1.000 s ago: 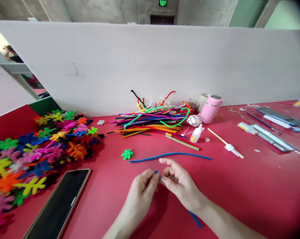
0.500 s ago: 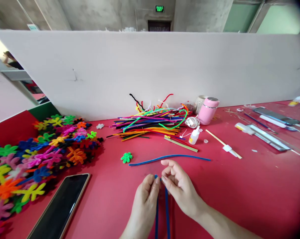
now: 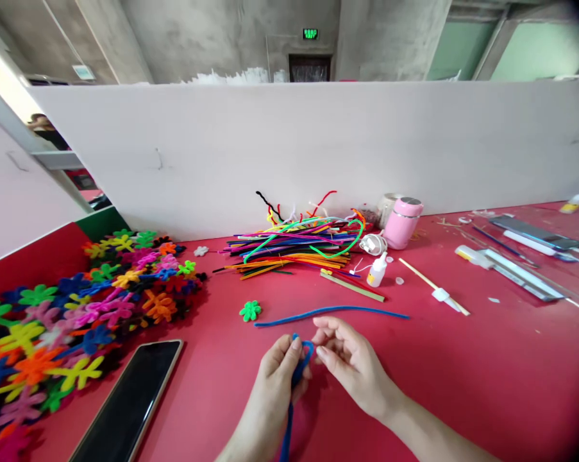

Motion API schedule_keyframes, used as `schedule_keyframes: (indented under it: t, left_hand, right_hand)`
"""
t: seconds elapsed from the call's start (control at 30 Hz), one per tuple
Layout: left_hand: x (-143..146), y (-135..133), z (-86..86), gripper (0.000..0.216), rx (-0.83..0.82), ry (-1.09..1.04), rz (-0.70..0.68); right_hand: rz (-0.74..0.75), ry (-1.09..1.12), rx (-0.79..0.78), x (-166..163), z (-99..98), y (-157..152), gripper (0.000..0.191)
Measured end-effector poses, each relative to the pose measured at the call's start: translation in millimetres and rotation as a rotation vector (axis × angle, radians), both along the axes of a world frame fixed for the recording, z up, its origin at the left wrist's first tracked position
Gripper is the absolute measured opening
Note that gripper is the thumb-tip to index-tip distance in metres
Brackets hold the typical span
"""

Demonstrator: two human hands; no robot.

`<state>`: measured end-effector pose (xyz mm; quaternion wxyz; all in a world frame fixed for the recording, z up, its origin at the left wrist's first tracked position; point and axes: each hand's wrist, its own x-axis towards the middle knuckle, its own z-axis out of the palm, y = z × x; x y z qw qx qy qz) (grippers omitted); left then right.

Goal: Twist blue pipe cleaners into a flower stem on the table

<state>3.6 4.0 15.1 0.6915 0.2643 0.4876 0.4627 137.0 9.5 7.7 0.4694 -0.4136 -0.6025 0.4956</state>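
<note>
My left hand (image 3: pixel 280 373) pinches a blue pipe cleaner (image 3: pixel 306 360) between thumb and fingers. The top of that pipe cleaner curves into a small loop beside the thumb, and a length hangs down toward the table's front. Just right of the loop, my right hand (image 3: pixel 354 360) has its thumb and index finger apart, the other fingers loosely curled; it appears to hold nothing. Beyond both hands a second blue pipe cleaner (image 3: pixel 337 308) lies across the table. A green pipe-cleaner flower (image 3: pixel 250 311) rests near its left end.
Pipe-cleaner flowers (image 3: pixel 111 277) pile up at left, behind a black phone (image 3: pixel 130 398). Loose pipe cleaners (image 3: pixel 293 240) lie against the white partition (image 3: pixel 289 141). Right of them are a pink flask (image 3: pixel 403 223), a small glue bottle (image 3: pixel 376 271), a wooden stick (image 3: pixel 421 276) and a glue gun (image 3: pixel 515 269).
My left hand has gathered the blue pipe cleaner's strands together and a loop now shows on top. My right hand has come off the pipe cleaner. The camera view has tilted slightly.
</note>
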Motion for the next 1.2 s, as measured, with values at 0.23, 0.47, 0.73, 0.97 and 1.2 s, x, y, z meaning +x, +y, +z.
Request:
schedule_keyframes:
  t: [0.23,0.47,0.73,0.97,1.2]
  left_hand:
    - [-1,0,6.5,0.012,-0.044,-0.163,-0.057]
    - [1,1,6.5,0.019,-0.087,-0.220,-0.039]
    - [-2,7,-8.9,0.023,0.026,-0.203,-0.170]
    - [-4,8,-12.5,0.027,0.052,-0.150,-0.211]
    - [-3,9,-11.4,0.030,0.063,-0.060,-0.225]
  right_hand:
    - [0.019,-0.074,0.111,2,-3.1,-1,0.034]
    - [0.027,-0.073,0.165,3,-6.4,1,0.036]
    - [0.037,-0.034,0.140,5,-4.6,1,0.035]
    - [0.022,-0.049,0.146,5,-4.0,3,0.032]
    - [0.003,-0.056,0.135,6,-3.2,3,0.029]
